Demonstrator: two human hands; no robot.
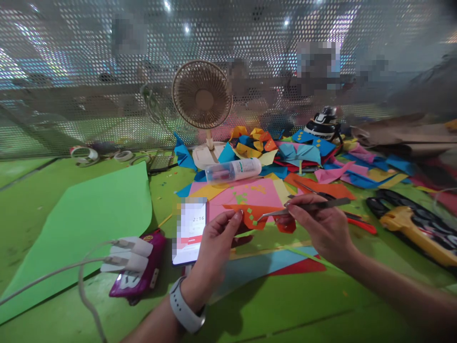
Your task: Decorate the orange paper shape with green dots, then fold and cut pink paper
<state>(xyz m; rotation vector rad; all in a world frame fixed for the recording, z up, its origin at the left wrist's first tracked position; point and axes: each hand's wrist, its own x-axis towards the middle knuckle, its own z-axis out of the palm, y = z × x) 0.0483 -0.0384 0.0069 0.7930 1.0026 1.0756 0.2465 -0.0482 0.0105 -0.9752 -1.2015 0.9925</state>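
Head view: one piece of orange paper [264,209] with small green squares [249,210], held above the table [285,305], pinched in the person's left hand [219,238]; one pair of tweezers [333,203], gripped in the right hand [321,228], bent tip at a square. Nearby: one pink sheet [214,202]; one lit phone [191,240], left. Farther out: one bottle [233,170], lying; one upright fan [202,94] beside heaped coloured paper [300,153].

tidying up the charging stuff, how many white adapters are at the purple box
2: the farther adapter and the nearer adapter, side by side at the purple box, each with a cable. Others could be hidden under the clutter.
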